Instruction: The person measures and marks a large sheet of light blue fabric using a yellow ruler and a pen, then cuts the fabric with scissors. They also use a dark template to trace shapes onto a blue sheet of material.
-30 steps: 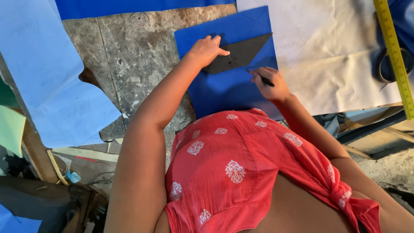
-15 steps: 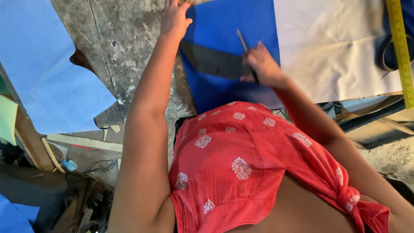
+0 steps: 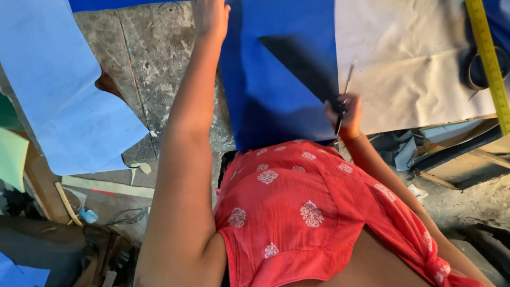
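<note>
A dark blue sheet (image 3: 271, 101) lies flat on the worn grey work surface (image 3: 154, 69), with a dark triangular piece (image 3: 305, 64) on it. My left hand (image 3: 210, 17) reaches far forward and presses flat at the sheet's left edge, partly cut off by the frame's top. My right hand (image 3: 345, 114) sits at the sheet's right edge, closed around a thin pen-like tool (image 3: 344, 95) whose tip points up along the border with a cream sheet (image 3: 404, 64).
A light blue sheet (image 3: 58, 101) covers the left of the surface. A yellow measuring tape (image 3: 489, 58) runs down the right edge beside a dark ring-shaped thing (image 3: 481, 69). Scraps, wooden strips and clutter lie below the surface on both sides.
My left hand has slid further forward along the blue sheet's left edge. My right hand has drawn back toward me along the sheet's right edge with the tool.
</note>
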